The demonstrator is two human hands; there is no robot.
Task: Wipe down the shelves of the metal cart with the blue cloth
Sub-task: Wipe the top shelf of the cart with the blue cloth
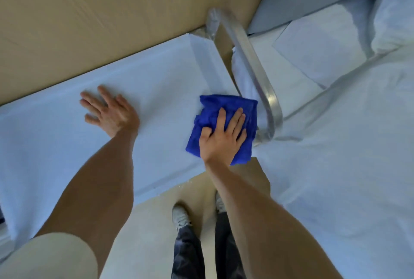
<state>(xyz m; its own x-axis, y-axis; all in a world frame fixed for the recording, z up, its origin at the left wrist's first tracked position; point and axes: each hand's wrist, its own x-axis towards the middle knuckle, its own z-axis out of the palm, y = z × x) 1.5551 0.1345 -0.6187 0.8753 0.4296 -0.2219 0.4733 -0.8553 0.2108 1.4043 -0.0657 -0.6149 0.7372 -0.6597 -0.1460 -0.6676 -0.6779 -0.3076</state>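
Head view shows the right hand (221, 137) pressing the blue cloth (224, 122) flat-fingered onto the cart's top shelf (156, 90) beside the handle (253, 66), the left hand (109, 110) splayed flat, holding nothing.

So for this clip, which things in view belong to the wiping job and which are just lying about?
Job:
- blue cloth, pressed flat under the right hand
- cart's top shelf
- cart handle
- left hand, resting flat on the shelf

Lying about:
- white bedding
- pillow
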